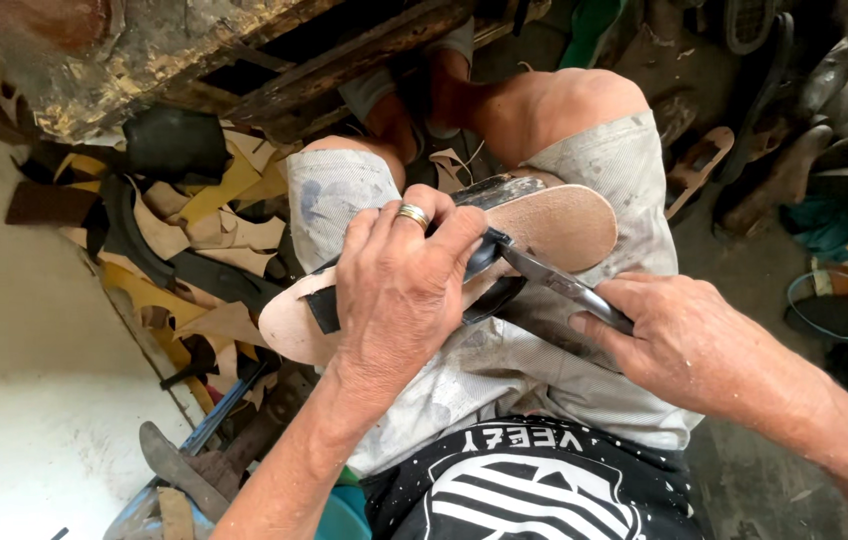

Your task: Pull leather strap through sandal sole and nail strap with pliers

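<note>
Sandal: a tan sandal (pixel 564 225) with a black strap lies across the person's lap at the centre of the frame, sole side up, toe toward the right.
Left hand: the left hand (pixel 399 290), a ring on one finger, is pressed down over the middle of the sandal, fingers curled around the black strap (pixel 322 308) and pinning it against the sole.
Right hand: the right hand (pixel 689 340), at the right of the frame, is closed around the handle of a knife (pixel 554 282), whose blade points left and meets the strap just beside the left fingertips.
Step in hand: it looks like trimming or cutting at the strap where it meets the sole.
Next move calls for: a short, controlled stroke with the blade kept clear of the left fingers, which sit very near the edge.
Surroundings: leather scraps (pixel 204 235), tan and black, lie heaped on the floor at the left; a worn wooden bench (pixel 194 40) edge runs across the upper left.
</note>
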